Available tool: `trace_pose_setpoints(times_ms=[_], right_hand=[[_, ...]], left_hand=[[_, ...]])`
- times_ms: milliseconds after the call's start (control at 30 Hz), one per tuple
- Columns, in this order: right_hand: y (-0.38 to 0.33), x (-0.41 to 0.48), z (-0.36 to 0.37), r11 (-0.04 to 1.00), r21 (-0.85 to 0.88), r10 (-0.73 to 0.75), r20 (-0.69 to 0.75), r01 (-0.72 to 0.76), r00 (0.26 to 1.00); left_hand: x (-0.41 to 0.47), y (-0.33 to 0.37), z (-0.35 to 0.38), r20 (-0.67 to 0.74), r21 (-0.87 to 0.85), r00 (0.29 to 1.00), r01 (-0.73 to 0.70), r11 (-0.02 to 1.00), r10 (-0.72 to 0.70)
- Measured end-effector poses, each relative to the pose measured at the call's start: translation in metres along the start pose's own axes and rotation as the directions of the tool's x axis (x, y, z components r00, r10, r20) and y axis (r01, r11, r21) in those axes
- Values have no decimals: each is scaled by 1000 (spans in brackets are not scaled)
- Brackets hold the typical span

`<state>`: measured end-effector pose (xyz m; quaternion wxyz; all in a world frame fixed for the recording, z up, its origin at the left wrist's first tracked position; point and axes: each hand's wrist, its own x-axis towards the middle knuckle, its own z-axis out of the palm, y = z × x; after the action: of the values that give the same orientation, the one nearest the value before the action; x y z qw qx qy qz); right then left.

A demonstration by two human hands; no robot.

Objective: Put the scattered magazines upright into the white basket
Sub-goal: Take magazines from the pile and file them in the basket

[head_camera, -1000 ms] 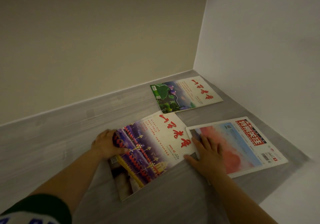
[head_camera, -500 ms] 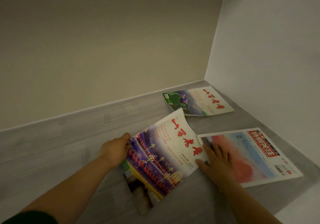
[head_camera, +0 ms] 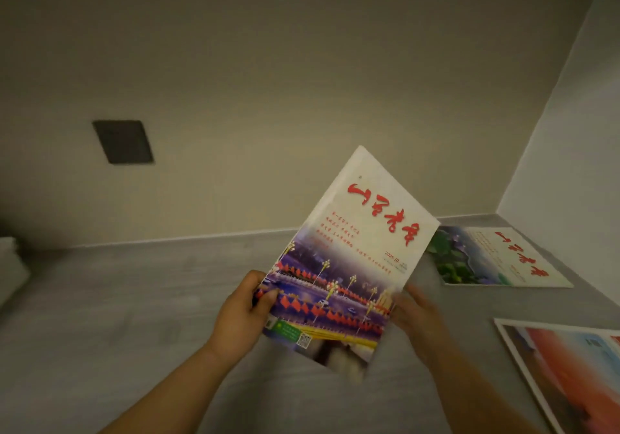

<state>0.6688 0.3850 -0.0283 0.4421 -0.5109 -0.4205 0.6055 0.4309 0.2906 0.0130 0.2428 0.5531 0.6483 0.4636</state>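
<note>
Left hand (head_camera: 241, 316): thumb curled over the cover, clamped on the left edge of the raised magazine (head_camera: 352, 265), which is tilted above the floor (head_camera: 134, 316).

Right hand (head_camera: 419, 319): at the right edge, blurred; grip cannot be determined.

Green-cover magazine (head_camera: 486, 255) lies flat at 3 o'clock, red-cover magazine (head_camera: 570, 376) at 5 o'clock.

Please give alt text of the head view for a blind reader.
The left hand grips a raised red-flag magazine; the blurred right hand is at its other edge. A green-cover magazine and a red-and-blue one lie flat on the grey surface.
</note>
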Motion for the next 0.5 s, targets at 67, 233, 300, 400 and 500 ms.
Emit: trace_pose_setpoints(times_ms=[67, 233, 300, 400, 500], right_hand=[[-8, -5, 42, 998, 22, -68, 85, 67, 994], [-18, -17, 149, 993, 88, -87, 161, 74, 983], [-18, -24, 196, 995, 29, -104, 191, 100, 976], [-15, -35, 266, 989, -30, -134, 214, 144, 968], [-11, -46, 333, 987, -27, -148, 259, 161, 954]], left_hand=[[-8, -11, -33, -40, 0, 999, 1, 1000, -1], [-26, -40, -127, -73, 62, 996, -44, 997, 49], [-30, -55, -161, -82, 85, 995, -49, 995, 56], [-33, -80, -211, -180, 156, 983, 48, 987, -19], [-38, -105, -259, -273, 239, 961, 104, 965, -36]])
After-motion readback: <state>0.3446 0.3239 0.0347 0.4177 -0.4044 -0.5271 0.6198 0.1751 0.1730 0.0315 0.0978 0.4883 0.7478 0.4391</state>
